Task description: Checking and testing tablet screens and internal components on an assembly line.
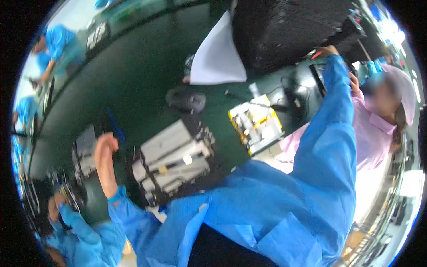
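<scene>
The left hand is holding its fingers loosely bent with nothing showing in them, the gray machine is lying nearby on the table to their right, slanting up rightward, and the right hand is sitting farther off, too blurry to tell its grip.

My one feed comes from the left of two fisheye cameras on the wearer's head, tipped downward over the blue coat, which sits nearest the lens and fills much of the bottom. From there I look across the green desk, whose near edge slants up to the right and whose outer edge bows along the upper left. I get both left hand and right hand inside the wide circle.
</scene>
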Demonstrator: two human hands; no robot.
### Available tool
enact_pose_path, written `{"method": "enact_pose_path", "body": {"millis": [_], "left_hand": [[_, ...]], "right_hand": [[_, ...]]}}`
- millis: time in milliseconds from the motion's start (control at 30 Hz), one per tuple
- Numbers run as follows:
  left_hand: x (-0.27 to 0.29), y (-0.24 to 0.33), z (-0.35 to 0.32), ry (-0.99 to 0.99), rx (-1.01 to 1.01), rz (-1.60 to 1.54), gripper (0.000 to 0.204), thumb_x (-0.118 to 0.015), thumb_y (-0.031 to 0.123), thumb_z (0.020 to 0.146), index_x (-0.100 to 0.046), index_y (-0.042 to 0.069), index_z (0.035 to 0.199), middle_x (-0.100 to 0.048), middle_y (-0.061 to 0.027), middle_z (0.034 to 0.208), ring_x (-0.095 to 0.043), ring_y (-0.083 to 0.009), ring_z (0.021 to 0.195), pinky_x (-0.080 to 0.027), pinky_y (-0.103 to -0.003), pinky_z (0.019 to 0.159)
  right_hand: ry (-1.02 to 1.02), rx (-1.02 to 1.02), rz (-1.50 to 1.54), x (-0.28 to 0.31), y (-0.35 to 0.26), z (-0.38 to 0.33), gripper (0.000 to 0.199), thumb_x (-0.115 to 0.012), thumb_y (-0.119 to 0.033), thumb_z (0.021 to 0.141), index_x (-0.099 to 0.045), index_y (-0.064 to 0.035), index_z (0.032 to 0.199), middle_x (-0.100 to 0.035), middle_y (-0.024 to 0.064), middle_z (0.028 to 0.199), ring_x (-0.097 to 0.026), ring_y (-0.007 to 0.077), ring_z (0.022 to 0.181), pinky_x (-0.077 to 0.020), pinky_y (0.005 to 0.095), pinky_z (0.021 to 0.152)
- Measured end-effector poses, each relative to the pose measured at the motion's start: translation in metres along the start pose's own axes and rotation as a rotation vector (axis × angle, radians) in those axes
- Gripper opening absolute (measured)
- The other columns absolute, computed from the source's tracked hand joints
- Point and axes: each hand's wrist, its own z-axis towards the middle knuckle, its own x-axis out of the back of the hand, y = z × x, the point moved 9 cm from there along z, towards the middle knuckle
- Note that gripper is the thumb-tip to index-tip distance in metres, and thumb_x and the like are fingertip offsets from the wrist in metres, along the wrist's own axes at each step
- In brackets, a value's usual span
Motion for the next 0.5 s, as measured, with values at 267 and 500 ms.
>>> {"method": "enact_pose_path", "body": {"millis": [267, 500], "left_hand": [[0.013, 0.012, -0.037, 0.077, -0.031, 0.137, 0.032, -0.048, 0.02, 0.09, -0.056, -0.001, 0.112, -0.059, -0.0091, 0.107, -0.052, -0.0157, 0.099, -0.039, -0.028, 0.089], [0.003, -0.038, -0.124, 0.355, 0.113, 0.075, 0.045, -0.043, 0.003, 0.088, -0.038, 0.001, 0.132, -0.038, -0.0118, 0.137, -0.038, -0.0224, 0.124, -0.027, -0.032, 0.104]], "right_hand": [[-0.134, 0.582, -0.015, 0.023, -0.177, -0.436, 0.021, -0.053, -0.018, 0.083, -0.067, -0.0052, 0.094, -0.06, 0.0089, 0.064, -0.055, 0.0113, 0.058, -0.0421, 0.0272, 0.054], [-0.461, 0.748, 0.589, -0.107, -0.228, -0.561, 0.035, -0.051, -0.007, 0.089, -0.05, 0.0008, 0.123, -0.057, 0.0137, 0.102, -0.056, 0.0203, 0.087, -0.0445, 0.0283, 0.079]]}}
